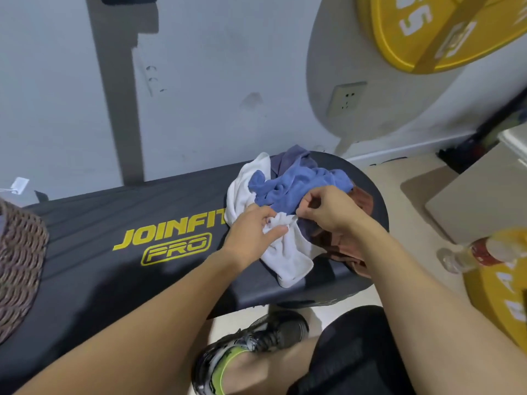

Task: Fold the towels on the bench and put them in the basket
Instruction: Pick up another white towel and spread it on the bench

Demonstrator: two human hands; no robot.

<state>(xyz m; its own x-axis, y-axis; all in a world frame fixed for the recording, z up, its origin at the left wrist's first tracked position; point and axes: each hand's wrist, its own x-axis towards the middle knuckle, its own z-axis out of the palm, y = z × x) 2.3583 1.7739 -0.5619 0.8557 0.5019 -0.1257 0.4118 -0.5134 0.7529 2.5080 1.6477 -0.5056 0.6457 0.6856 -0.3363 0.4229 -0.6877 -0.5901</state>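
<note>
White towel (pixel 288 252) edge pinched by left hand (pixel 253 232) and right hand (pixel 328 209) on bench (pixel 114 223).

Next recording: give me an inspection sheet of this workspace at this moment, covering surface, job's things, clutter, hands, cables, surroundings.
Surface: black padded bench with yellow lettering; towels heaped at its right end.
Job's things: white towel, blue towel, dark grey-blue towel and brown towel in one unfolded pile; woven basket at the bench's left end, contents not visible.
Clutter: clear bottle lying on a yellow weight plate at right.
Hands: left hand and right hand both pinch the white towel's edge.
Cables: nothing seen.
Surroundings: pale wall with socket, a second yellow plate top right, cardboard box, person's shoe below.
</note>
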